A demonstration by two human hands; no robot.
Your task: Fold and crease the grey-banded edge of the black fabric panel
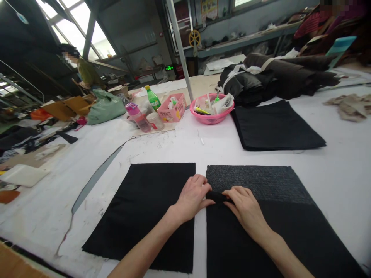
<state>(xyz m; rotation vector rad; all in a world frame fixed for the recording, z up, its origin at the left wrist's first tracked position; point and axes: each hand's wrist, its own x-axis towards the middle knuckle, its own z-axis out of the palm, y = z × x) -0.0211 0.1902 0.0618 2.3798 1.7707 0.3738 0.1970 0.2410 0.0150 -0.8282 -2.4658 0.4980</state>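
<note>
A black fabric piece [261, 235] lies on the white-covered table in front of me, with a dark grey speckled strip [257, 183] along its far part. Near its left edge, my left hand [194, 196] and my right hand [244, 206] pinch a small raised fold of black cloth [216, 196] between them. The fingers of both hands are closed on this fold, a short distance apart. Beside it on the left lies a flat black fabric stack [153, 208], partly under my left forearm.
Farther back are a black fabric stack [278, 127], a pink basin [213, 114], a pink box [173, 110], a green bottle [153, 98] and dark fabric rolls [290, 75]. A small white stick [201, 140] lies mid-table. A person [88, 73] stands at the back left.
</note>
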